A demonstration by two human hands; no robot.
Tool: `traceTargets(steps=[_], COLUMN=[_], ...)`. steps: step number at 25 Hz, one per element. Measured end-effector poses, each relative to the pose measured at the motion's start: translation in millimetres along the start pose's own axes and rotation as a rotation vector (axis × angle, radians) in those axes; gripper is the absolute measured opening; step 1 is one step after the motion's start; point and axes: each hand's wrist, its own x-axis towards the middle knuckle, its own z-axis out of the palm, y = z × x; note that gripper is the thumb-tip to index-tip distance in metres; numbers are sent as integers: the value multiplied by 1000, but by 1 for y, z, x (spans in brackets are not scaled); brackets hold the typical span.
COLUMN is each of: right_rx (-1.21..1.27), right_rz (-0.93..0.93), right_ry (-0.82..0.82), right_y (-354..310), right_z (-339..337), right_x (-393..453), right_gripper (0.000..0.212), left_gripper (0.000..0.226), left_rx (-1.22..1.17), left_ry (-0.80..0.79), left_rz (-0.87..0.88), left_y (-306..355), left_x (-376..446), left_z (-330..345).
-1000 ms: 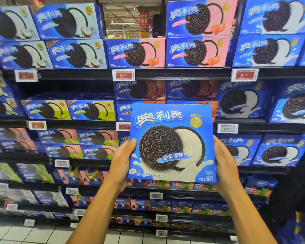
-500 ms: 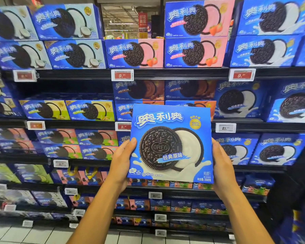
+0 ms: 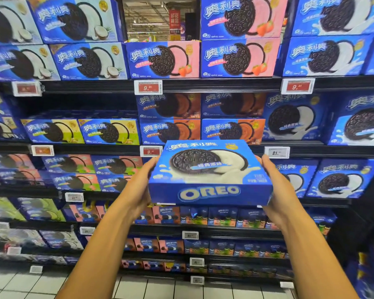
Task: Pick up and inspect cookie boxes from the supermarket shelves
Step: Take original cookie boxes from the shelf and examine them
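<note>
I hold a large blue Oreo cookie box (image 3: 209,175) in front of the shelves, at mid-height. It is tilted back, so its bottom edge with the white OREO lettering faces me and the printed front slopes away. My left hand (image 3: 141,186) grips its left side. My right hand (image 3: 275,186) grips its right side, with the fingers hidden behind the box.
Supermarket shelves (image 3: 203,85) packed with blue Oreo boxes fill the view: pink strawberry boxes (image 3: 162,59) above, orange chocolate ones (image 3: 170,131) just behind my box, matching white-cream boxes (image 3: 343,182) to the right. Price tags (image 3: 148,87) line the shelf edges. White floor tiles (image 3: 160,288) lie below.
The box has tipped back from upright and facing me, so its bottom edge with the OREO lettering now shows. Both hands keep their grip on its sides.
</note>
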Motion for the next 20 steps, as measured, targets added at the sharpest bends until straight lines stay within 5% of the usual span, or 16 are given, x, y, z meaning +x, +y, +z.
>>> traceTargets(steps=[5,11,16,20], right_rx=[-140,-149,-99,-98], right_rz=[40,15,34,12], right_ry=[2,29,-35,-90], right_y=[-8,-3,-2,4], right_z=[-3,-9,-15,-18], right_x=[8,14,12,11], right_gripper=[48,43,29,48], left_gripper=[23,31,28,41], left_rx=[217,372,231,-25], left_ry=[117,61,-132,-168], left_rz=[85,42,203,215], left_y=[2,2,4,-5], left_x=[7,3,1,1], left_z=[0,5,6,6])
